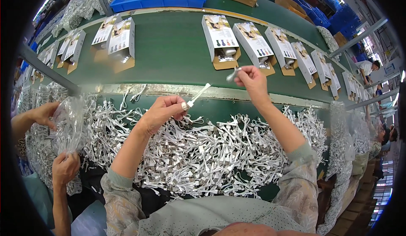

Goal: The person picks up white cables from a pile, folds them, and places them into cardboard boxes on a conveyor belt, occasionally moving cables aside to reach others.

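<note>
My left hand (163, 111) is closed on a short white charging cable (199, 94), which sticks out beyond the fingertips up and to the right. A whitish band or cover (184, 106) shows at the tip of its thumb. My right hand (253, 83) pinches another small looped white cable (232, 74), slightly blurred, above the green belt and just below an open box (220, 37). Beneath both hands spreads a large heap of loose white cables (203, 155). Several printed white boxes stand on the belt, their brown end flaps open toward me, with items in plastic inside.
The green conveyor belt (169, 45) runs across, with a worn metal rail (169, 90) along its near edge. A blue tray (160, 1) with tape rolls sits beyond. At left, a co-worker's hands (65, 168) hold a clear plastic bag (69, 122). Metal posts (48, 69) flank the station.
</note>
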The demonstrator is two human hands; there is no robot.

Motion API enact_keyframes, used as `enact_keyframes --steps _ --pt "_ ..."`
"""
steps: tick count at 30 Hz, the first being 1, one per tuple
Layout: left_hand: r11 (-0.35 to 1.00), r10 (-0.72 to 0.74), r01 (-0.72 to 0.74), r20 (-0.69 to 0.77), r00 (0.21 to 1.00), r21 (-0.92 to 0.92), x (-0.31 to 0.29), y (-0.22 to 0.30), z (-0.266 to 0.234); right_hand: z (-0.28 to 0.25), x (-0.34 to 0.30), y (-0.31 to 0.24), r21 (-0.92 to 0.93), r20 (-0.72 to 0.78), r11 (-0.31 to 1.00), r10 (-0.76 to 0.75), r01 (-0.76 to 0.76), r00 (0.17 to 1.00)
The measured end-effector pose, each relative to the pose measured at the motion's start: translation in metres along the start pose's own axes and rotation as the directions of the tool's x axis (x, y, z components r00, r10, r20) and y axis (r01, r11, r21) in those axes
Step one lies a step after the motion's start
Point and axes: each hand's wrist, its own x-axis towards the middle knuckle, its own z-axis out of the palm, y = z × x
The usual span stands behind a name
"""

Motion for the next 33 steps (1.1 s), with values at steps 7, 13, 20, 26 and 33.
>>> enact_keyframes --steps 7,13,20,26,33 --pt "0.996 0.031 -0.016 -0.191 0.981 0.084 -0.007 -0.001 0.000 0.008 0.063 0.059 -0.617 0.093 0.590 -0.601 0.520 0.793" --pt "0.874 0.345 -0.106 -0.453 0.822 0.473 0.011 -0.020 -0.026 -0.039 0.084 0.073 -0.867 0.375 0.052 -0.585 0.495 0.719" --pt "0.665 0.512 0.225 -0.653 0.557 0.713 0.023 -0.007 -0.062 0.007 0.027 0.020 -0.829 0.442 0.172 -0.380 0.532 0.812" --pt "0.574 0.460 0.428 -0.707 0.538 0.698 0.102 -0.010 -0.072 0.077 -0.027 0.001 -0.599 0.695 0.613 0.079 0.515 0.714" --pt "0.530 0.619 0.004 -0.390 0.682 0.848 0.128 -0.002 -0.059 0.106 -0.046 0.013 -0.590 0.776 0.678 0.327 0.438 0.540"
